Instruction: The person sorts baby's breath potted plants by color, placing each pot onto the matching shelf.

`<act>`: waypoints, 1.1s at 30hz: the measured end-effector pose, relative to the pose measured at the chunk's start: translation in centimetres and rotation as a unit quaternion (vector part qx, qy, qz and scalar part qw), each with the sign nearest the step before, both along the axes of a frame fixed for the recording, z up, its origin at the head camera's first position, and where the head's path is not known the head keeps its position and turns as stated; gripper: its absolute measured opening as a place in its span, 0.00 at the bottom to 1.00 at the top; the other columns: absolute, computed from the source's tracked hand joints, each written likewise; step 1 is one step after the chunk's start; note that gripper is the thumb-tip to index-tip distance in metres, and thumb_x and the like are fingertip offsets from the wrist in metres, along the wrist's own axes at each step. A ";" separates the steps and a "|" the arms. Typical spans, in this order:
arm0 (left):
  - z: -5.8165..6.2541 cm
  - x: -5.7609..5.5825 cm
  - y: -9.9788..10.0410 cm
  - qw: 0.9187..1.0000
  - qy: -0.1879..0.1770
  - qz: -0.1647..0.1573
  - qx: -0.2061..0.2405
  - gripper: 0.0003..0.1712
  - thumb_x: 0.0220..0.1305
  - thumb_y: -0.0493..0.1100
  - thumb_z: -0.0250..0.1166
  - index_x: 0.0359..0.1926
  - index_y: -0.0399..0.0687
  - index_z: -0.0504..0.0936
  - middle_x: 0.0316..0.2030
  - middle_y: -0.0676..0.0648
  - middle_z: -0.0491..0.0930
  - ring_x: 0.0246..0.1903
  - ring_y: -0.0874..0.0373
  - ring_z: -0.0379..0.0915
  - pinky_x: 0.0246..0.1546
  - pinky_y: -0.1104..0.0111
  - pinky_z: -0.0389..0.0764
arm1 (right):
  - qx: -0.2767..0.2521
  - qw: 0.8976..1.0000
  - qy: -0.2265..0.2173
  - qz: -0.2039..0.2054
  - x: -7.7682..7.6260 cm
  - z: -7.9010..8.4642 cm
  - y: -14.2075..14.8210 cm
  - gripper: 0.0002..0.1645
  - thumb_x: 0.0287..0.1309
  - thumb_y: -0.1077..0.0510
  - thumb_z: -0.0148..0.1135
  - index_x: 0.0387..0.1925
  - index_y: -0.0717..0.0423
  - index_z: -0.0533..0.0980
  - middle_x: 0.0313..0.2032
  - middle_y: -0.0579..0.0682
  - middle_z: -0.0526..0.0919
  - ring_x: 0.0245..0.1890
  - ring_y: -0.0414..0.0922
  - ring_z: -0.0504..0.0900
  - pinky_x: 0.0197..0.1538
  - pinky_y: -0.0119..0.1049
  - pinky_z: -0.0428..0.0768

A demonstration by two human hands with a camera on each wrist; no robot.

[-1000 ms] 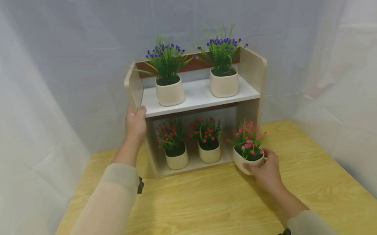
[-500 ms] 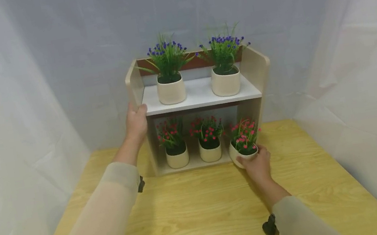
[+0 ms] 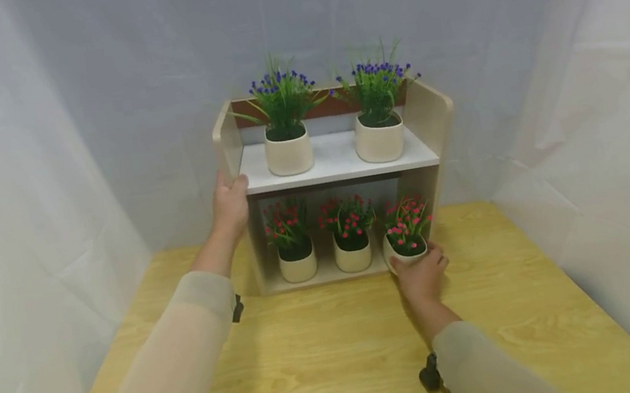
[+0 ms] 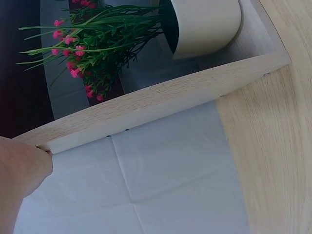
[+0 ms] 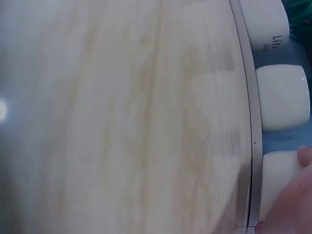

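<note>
My left hand (image 3: pixel 230 208) grips the left side panel of a two-tier wooden shelf (image 3: pixel 343 176), its thumb at the front by the upper board. The left wrist view shows that hand (image 4: pixel 22 170) at the panel's edge (image 4: pixel 146 100). At the lower right, my right hand (image 3: pixel 423 275) holds a potted plant (image 3: pixel 407 237) with pink flowers in a cream pot, slightly tilted. The right wrist view has this pot (image 5: pixel 278 178) at the lower board's front edge, partly hidden by the hand. Beside it on the lower tier stand two similar plants, a middle one (image 3: pixel 353 256) and a left one (image 3: pixel 298 266).
Two purple-flowered potted plants stand on the upper tier, one left (image 3: pixel 289 152) and one right (image 3: pixel 379 139). The shelf rests on a yellow wood-grain table (image 3: pixel 328 359). Pale sheeting (image 3: pixel 160 77) surrounds the table at the back and both sides.
My right hand has moved the pink-flowered plant left and inward, from in front of the shelf's right corner to the lower tier. My left hand keeps its grip on the side panel.
</note>
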State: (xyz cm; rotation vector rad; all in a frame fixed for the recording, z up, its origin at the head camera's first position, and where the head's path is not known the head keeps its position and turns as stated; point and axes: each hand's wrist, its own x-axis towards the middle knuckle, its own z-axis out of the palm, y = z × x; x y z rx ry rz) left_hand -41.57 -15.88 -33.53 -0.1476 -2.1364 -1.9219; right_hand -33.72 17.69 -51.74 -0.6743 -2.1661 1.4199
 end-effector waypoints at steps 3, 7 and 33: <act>-0.1 -0.1 -0.1 1.000 -0.003 0.001 -0.005 0.37 0.84 0.50 0.51 0.86 0.52 0.53 0.84 0.40 0.60 0.86 0.43 0.51 0.89 0.48 0.49 | -0.005 1.000 0.000 -0.012 -0.4 0.0 -0.4 0.58 0.53 0.50 0.83 0.77 0.61 0.59 0.71 0.70 0.62 0.66 0.68 0.72 0.72 0.65 0.78; -0.1 -0.3 -0.2 1.000 0.000 0.005 -0.006 0.37 0.83 0.50 0.51 0.86 0.51 0.53 0.84 0.40 0.61 0.86 0.43 0.51 0.89 0.47 0.50 | -0.013 0.999 -0.003 -0.031 -0.8 0.4 -1.2 0.59 0.54 0.49 0.83 0.78 0.60 0.59 0.71 0.70 0.62 0.65 0.69 0.71 0.69 0.64 0.80; -0.3 -0.1 0.0 1.000 -0.006 0.017 -0.002 0.35 0.83 0.50 0.52 0.85 0.51 0.56 0.81 0.38 0.64 0.84 0.41 0.56 0.88 0.46 0.54 | -0.048 0.991 -0.084 -0.097 -3.5 1.3 -3.7 0.54 0.62 0.40 0.75 0.82 0.39 0.56 0.74 0.69 0.62 0.72 0.72 0.68 0.72 0.66 0.73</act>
